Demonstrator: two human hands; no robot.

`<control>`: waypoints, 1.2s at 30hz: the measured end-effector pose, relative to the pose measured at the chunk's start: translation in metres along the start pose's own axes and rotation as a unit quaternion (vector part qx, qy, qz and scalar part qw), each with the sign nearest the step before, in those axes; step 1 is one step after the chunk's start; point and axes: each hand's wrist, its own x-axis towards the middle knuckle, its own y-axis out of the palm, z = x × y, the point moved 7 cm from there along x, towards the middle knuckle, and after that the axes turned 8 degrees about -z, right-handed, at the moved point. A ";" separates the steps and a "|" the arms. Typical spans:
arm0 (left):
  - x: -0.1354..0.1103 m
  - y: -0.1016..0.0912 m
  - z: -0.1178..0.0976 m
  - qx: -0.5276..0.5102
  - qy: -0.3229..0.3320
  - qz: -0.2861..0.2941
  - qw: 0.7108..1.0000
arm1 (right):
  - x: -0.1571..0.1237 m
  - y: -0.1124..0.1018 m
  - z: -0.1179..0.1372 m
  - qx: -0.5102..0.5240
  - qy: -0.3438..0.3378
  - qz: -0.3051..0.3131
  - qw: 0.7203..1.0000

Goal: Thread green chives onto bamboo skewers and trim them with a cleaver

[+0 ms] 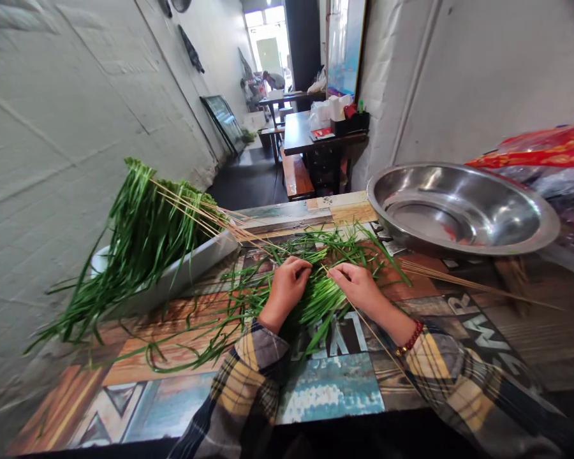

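Observation:
A loose pile of garlic chives (323,303) lies on the patterned table under both my hands. My left hand (287,290) is closed in a pinch at the upper part of the pile, on chives as far as I can see; its fingertips are partly hidden. Just to its right, my right hand (361,290) pinches a thin bamboo skewer (370,326) near its tip. The skewer slants down toward my right sleeve. Skewered chives (157,223) hang in rows over a white tray (196,271) at the left, their bare sticks pointing right.
Several bare skewers (459,280) lie at the right, below a wide steel basin (463,207). A red and clear plastic bag (555,166) sits behind it. Stray chives (186,360) spread left. Beyond stand a dark table (296,131), a bench (296,172) and a distant person (275,81).

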 end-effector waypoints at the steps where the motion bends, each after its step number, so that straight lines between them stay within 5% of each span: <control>1: -0.001 0.004 -0.002 0.016 0.012 0.019 1.000 | 0.000 0.000 0.001 -0.001 -0.001 0.002 1.000; 13: -0.006 0.016 -0.016 0.161 0.029 0.026 0.986 | -0.001 -0.002 0.021 -0.003 -0.047 -0.005 0.999; 18: -0.003 0.007 -0.023 0.046 0.042 -0.033 0.997 | -0.002 -0.003 0.022 -0.013 -0.051 -0.009 0.999; 21: -0.002 0.001 -0.013 -0.088 -0.045 -0.052 0.994 | -0.003 -0.004 0.022 -0.012 -0.054 -0.010 0.998; 26: -0.005 0.009 -0.003 -0.294 -0.175 0.006 0.940 | -0.006 -0.006 0.028 0.011 -0.059 -0.016 0.998; 36: -0.009 0.008 -0.007 -0.285 -0.219 0.041 0.932 | -0.008 -0.009 0.038 0.043 -0.073 0.000 0.996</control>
